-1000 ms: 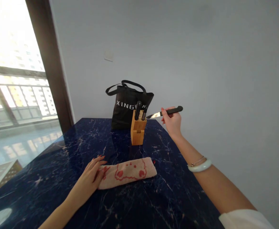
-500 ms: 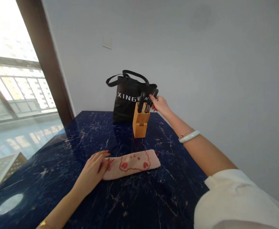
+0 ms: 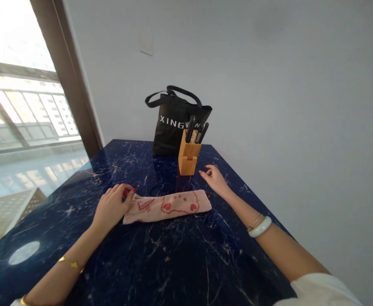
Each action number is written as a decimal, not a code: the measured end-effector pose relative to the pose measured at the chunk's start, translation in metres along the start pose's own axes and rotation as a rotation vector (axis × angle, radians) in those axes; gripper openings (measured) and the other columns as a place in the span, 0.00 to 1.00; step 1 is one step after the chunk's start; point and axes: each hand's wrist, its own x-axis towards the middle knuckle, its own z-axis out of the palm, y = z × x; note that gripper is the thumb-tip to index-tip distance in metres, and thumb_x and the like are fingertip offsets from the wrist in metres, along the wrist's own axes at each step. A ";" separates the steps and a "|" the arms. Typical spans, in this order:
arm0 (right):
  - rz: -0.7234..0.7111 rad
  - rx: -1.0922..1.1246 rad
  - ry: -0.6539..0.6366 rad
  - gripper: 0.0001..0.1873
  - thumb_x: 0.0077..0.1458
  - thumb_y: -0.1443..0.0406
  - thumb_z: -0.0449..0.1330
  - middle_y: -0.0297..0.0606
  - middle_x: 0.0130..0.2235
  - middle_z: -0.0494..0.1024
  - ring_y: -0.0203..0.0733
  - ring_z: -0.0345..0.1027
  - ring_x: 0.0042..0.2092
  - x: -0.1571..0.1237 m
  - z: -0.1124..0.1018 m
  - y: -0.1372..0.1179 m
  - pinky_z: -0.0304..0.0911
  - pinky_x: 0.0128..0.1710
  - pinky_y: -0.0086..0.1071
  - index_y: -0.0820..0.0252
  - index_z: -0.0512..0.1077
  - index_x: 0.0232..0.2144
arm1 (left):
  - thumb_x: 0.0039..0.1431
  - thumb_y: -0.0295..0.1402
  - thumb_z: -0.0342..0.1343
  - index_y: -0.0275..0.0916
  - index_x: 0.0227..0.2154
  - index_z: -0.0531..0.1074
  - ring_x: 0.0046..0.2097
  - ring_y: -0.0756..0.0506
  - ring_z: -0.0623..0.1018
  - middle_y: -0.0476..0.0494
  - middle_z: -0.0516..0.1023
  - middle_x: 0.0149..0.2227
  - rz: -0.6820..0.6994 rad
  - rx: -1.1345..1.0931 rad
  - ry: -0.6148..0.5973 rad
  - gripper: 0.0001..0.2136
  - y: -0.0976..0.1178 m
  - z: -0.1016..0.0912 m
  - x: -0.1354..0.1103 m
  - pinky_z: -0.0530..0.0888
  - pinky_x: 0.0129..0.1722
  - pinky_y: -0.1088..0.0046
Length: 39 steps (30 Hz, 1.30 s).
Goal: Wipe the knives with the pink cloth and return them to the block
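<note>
A folded pink towel (image 3: 170, 206) with a red bear drawing lies lengthwise on the dark blue marbled table (image 3: 173, 259). At its left end, my left hand (image 3: 111, 206) is closed, thumb and index finger pinching the upper corner. My right hand (image 3: 215, 180) hovers over the table's right side, thumb and fingers apart, holding nothing. Just beyond it stands a wooden knife block (image 3: 187, 161). Several black-handled utensils stick up from the block, among them a thick black handle (image 3: 190, 128) and a slimmer one (image 3: 204, 131) at the right.
Behind the block a black tote bag (image 3: 170, 131) with white lettering stands near the grey wall (image 3: 285, 106). A perforated pale seat (image 3: 17, 212) is beside the table's left edge. Farther left is a bright window with railings (image 3: 30, 110). A small red thing (image 3: 208, 195) peeks out at the towel's right end.
My right hand has let go of the handle in the knife block and come down toward me. My left hand has slid left to the towel's end, where more of the cloth now shows.
</note>
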 end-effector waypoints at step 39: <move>0.452 -0.041 0.340 0.55 0.38 0.50 0.60 0.54 0.56 0.56 0.55 0.56 0.54 0.052 -0.009 0.052 0.55 0.50 0.41 0.67 0.38 0.59 | 0.57 0.42 0.44 0.45 0.34 0.69 0.41 0.44 0.73 0.48 0.70 0.38 -0.061 -0.239 -0.039 0.11 0.002 0.027 -0.008 0.68 0.44 0.67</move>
